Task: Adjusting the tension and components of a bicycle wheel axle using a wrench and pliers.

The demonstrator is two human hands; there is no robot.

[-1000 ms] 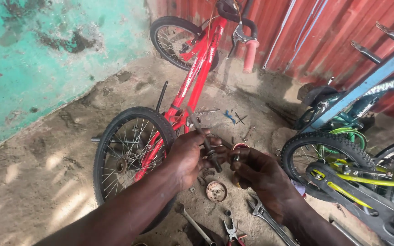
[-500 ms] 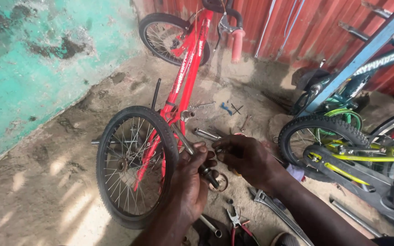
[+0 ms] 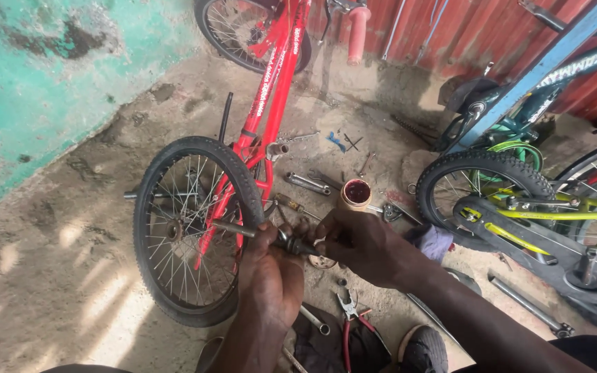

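Observation:
My left hand [image 3: 269, 276] grips a dark metal axle [image 3: 243, 230] that sticks out to the left, toward the rear wheel [image 3: 164, 228] of a red bicycle [image 3: 271, 97] lying on the dirt. My right hand [image 3: 364, 245] meets it at the axle's right end and also holds a small tan tub [image 3: 355, 195] of red grease upright between thumb and fingers. The axle's right end is hidden by my fingers.
Spanners [image 3: 307, 184], pliers [image 3: 348, 311] and small parts lie on the ground between the bikes. A yellow-green bicycle [image 3: 540, 207] and a blue frame [image 3: 540, 76] stand at right. A teal wall [image 3: 43, 76] runs along the left; red corrugated sheet [image 3: 464, 27] behind.
My view has dropped and closed in. Both hands have come lower and nearer to the wheel, still together on the axle; the grease tub now shows in my right hand.

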